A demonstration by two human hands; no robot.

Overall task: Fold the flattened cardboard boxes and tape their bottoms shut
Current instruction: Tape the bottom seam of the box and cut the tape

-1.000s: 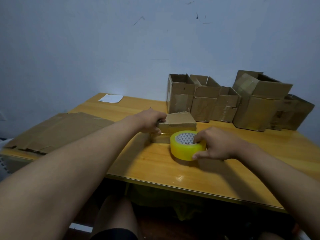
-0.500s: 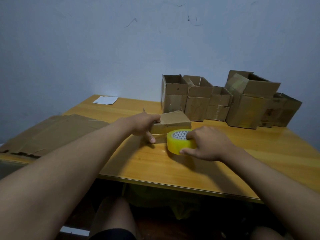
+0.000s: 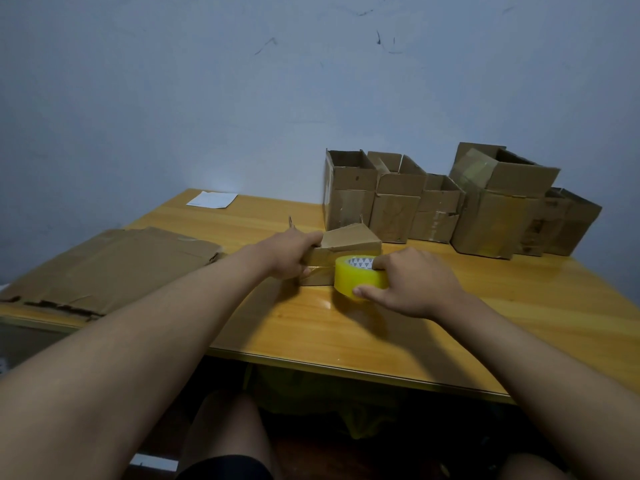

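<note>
A small brown cardboard box (image 3: 349, 241) lies on its side in the middle of the wooden table (image 3: 298, 327). My left hand (image 3: 294, 254) grips its left end, thumb pressing a strip of tape onto the cardboard. A yellow roll of clear tape (image 3: 358, 277) stands against the box's front. My right hand (image 3: 412, 282) holds the roll, fingers curled over its top and into the core, thumb along its lower rim. A short stretch of tape runs from the roll to the box under my left hand.
Several folded open-topped boxes (image 3: 446, 202) stand in a row along the wall at the back right. Flattened cardboard sheets (image 3: 107, 268) lie on the table's left end. A white paper (image 3: 212, 199) lies at the far left corner. My knees show under the table's front edge.
My left hand has slid down the box's left end onto the tape. The roll in my right hand has moved slightly left against the box. The camera has shifted slightly.
</note>
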